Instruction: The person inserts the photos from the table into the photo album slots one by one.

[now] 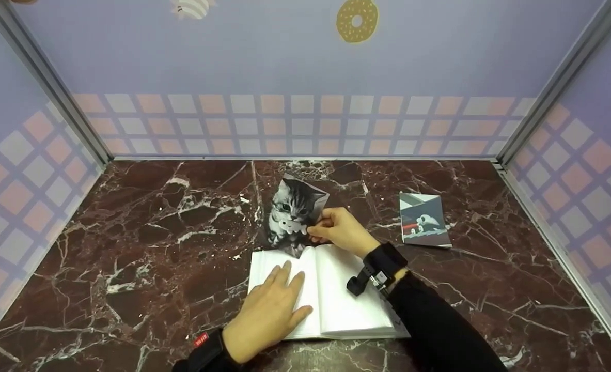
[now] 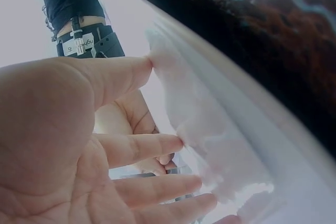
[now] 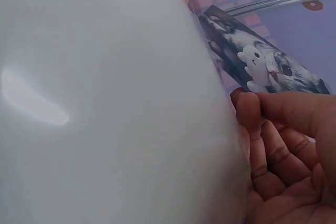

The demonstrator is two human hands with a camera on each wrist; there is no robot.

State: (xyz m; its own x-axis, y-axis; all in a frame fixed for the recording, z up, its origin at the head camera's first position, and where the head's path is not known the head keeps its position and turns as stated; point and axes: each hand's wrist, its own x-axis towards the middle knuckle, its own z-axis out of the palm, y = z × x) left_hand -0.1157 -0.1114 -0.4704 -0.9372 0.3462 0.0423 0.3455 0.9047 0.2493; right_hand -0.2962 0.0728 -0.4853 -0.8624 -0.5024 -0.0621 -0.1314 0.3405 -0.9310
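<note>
A photo album (image 1: 354,310) with clear-pocketed white pages lies spread on the table. My left hand (image 1: 271,310) rests on its left page, fingers straight and spread; in the left wrist view the fingertips touch the clear sleeve (image 2: 199,114). My right hand (image 1: 344,230) pinches the right edge of a cat photo (image 1: 297,199) between thumb and fingers. The photo, a grey kitten with a white toy, stands tilted above the album's top edge. Its lower corner meets the top of the left page; whether it is inside the pocket, I cannot tell.
A second picture card (image 1: 424,222), dark with a white cartoon figure, lies to the right of the album. The marble-patterned table (image 1: 155,268) is bounded by lilac panels (image 1: 264,67) at the back and both sides.
</note>
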